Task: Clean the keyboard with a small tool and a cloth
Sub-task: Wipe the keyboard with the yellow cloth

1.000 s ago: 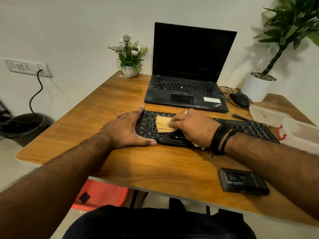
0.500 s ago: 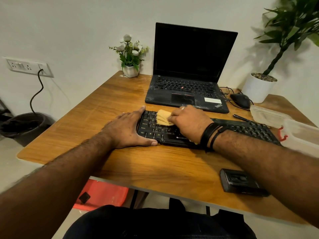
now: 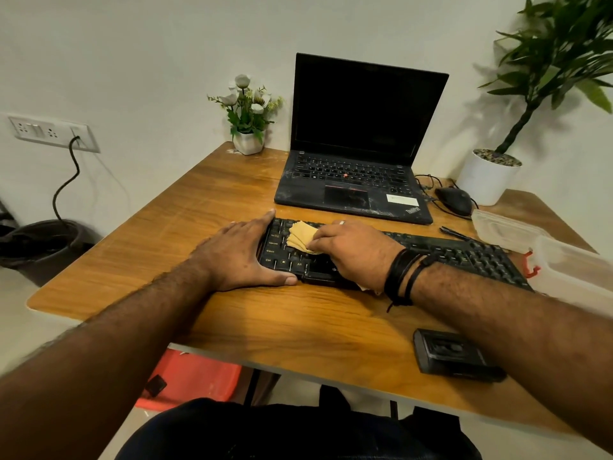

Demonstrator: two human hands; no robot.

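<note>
Two hands on one black keyboard (image 3: 447, 252), a tan cloth (image 3: 301, 236) pressed to its left keys.

The right hand (image 3: 353, 252) has its fingers closed on the cloth, holding it on the keys; the left hand (image 3: 243, 255) lies flat and spread, bracing the keyboard's left end. Key legends "Ctrl", "Alt" and "Shift" read there; other legends are too blurred to tell. Behind the keyboard stands one open laptop (image 3: 360, 151) marked "ThinkPad", dark-screened. Right of the keyboard lie one mouse (image 3: 454, 200) and two clear lidded boxes (image 3: 507, 229); nearer than the keyboard, one small black case (image 3: 454, 355), perhaps the tool's.
</note>
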